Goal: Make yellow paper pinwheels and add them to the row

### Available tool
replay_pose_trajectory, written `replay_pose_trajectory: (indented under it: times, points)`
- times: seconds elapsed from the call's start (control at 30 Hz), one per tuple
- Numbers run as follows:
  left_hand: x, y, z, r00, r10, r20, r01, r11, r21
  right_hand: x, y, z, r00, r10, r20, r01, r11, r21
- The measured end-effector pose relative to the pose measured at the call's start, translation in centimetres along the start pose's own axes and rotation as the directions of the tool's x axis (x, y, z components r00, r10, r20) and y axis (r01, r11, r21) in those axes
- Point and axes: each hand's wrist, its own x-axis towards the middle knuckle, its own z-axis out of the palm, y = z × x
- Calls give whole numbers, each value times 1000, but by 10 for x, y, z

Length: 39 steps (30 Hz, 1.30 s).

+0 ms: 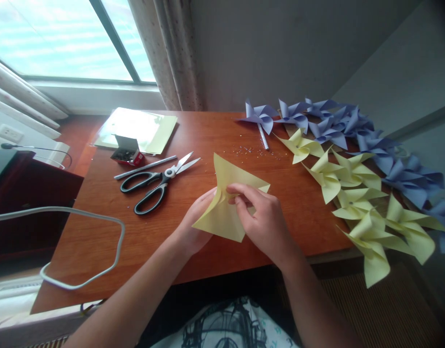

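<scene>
A pale yellow paper square (228,193), cut and partly folded, is held just above the wooden table (99,232). My left hand (195,224) grips it from underneath on the left side. My right hand (260,217) pinches folded corners together at the paper's middle. Black-handled scissors (153,186) lie to the left of my hands, blades apart. Finished yellow paper pinwheels (356,193) lie at the right.
Blue paper pinwheels (338,123) line the far right edge. A white stick (263,137), small scattered beads (249,151), a metal ruler (144,167), a small red box of pins (127,153), yellow sheets (135,128) and a white cable (81,241) are around.
</scene>
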Motion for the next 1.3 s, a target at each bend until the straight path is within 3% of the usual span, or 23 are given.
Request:
replay_pose_trajectory:
  times: [0.17, 0.37, 0.47, 0.57, 0.67, 0.8, 0.9, 1.0, 1.1, 1.17, 1.27, 1.3]
  points:
    - [0, -2, 4, 999, 3, -52, -2, 1000, 23, -5, -3, -7, 990, 140, 23, -141, 955, 259]
    - [-2, -5, 4, 997, 6, -73, -1, 998, 67, -3, -8, -40, 959, 243, -146, -195, 939, 283]
    - [-3, -5, 3, 996, -13, -92, 30, 982, 185, 2, 2, -50, 953, 292, -82, -254, 916, 310]
    - [-3, -3, 3, 994, 0, -106, 34, 948, 317, 4, 17, -46, 938, 329, 105, -344, 855, 388]
    - [-3, -2, 3, 995, 13, -95, 28, 909, 417, 4, 27, -35, 917, 343, 205, -399, 814, 423]
    - [-4, 1, 4, 998, -1, -67, 31, 893, 450, 2, 33, -27, 918, 361, 165, -396, 800, 451]
    - [-5, 2, 4, 999, -8, -52, 31, 889, 458, 2, 36, -29, 921, 378, 88, -372, 796, 478]
    - [-6, 3, 4, 999, 2, -37, 17, 866, 499, 2, 40, -32, 925, 372, 84, -366, 806, 464]
    - [-7, 8, 2, 999, 39, -20, -19, 791, 611, 2, 43, -37, 938, 339, 77, -340, 846, 412]
    - [-8, 14, 1, 997, 67, 24, -64, 692, 720, 3, 41, -42, 957, 291, -8, -271, 899, 345]
    - [-10, 28, 2, 989, 85, 120, -145, 436, 888, 8, 27, -52, 983, 83, -163, -66, 992, 106]
    - [-10, 33, 4, 986, 80, 147, -165, 334, 928, 10, 21, -56, 988, -20, -151, 19, 1000, -10]
